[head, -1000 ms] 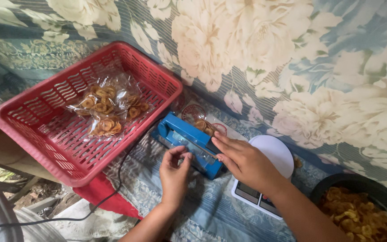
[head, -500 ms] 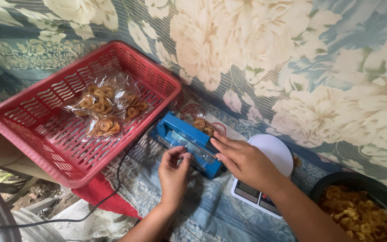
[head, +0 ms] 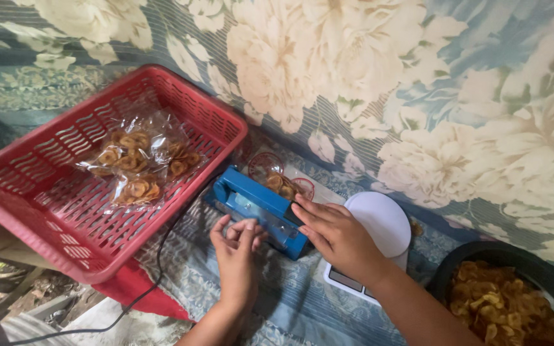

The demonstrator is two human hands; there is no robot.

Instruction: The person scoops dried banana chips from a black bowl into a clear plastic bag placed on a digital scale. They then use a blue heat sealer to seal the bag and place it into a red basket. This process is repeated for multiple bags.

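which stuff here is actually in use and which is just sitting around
In use:
- sealer, blue, right hand pressing its arm
- chip bag, in the sealer
- left hand, at the sealer's front edge

Sitting around:
- red basket holding sealed chip bags
- white scale
- black bowl of chips
- cord

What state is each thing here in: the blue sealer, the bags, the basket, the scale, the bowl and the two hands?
Sealer: arm pressed down on a bag.
Bag in sealer: chips inside, mouth clamped.
Basket: holds packed bags, mostly bare.
Packed bags: filled, lying flat.
Scale: nothing on its white plate.
Bowl: heaped with chips.
Left hand: fingers on the sealer's front edge.
Right hand: flat, pressing the sealer's arm.
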